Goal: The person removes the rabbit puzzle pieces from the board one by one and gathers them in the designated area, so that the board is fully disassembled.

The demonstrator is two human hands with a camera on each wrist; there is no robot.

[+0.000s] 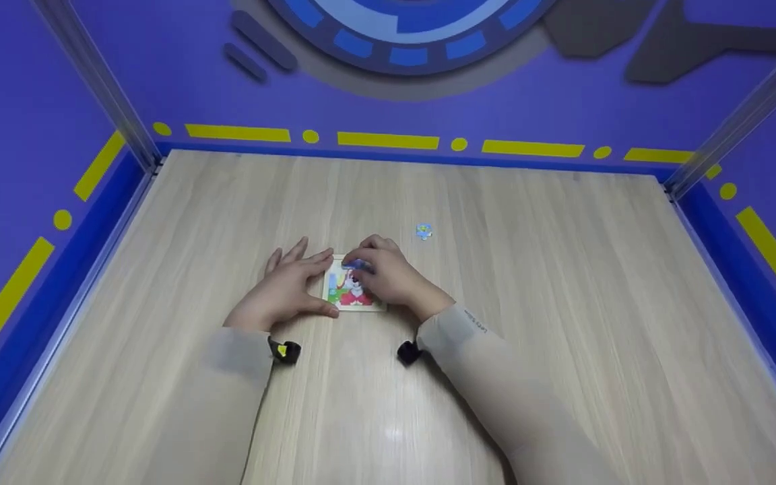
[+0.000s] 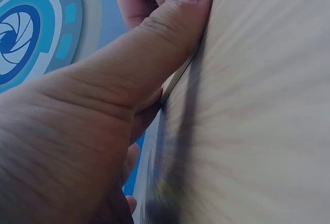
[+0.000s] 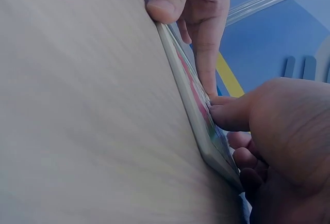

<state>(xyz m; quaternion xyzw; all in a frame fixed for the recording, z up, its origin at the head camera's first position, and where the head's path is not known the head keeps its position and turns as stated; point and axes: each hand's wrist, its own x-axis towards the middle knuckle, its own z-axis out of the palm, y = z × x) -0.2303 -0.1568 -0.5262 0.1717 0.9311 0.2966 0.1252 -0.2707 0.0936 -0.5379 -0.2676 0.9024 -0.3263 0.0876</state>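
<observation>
A small jigsaw puzzle in a pale frame (image 1: pixel 353 309) lies on the table, with a cartoon figure in red on it. My left hand (image 1: pixel 287 286) holds the frame at its left side, thumb at the near corner and index finger at the far corner, the other fingers spread. Over the puzzle's upper right part, my right hand (image 1: pixel 391 273) pinches a blue puzzle piece (image 1: pixel 356 264) between thumb and fingers. That hand hides the puzzle's right side. In the right wrist view, the right thumb (image 3: pixel 232 114) is close over the picture surface; whether it touches cannot be told.
One loose light-blue puzzle piece (image 1: pixel 424 230) lies on the wooden table (image 1: pixel 563 269), beyond the right hand. Blue walls (image 1: pixel 388 101) with yellow marks stand at the back and both sides. Each wrist wears a small black camera (image 1: pixel 409 353).
</observation>
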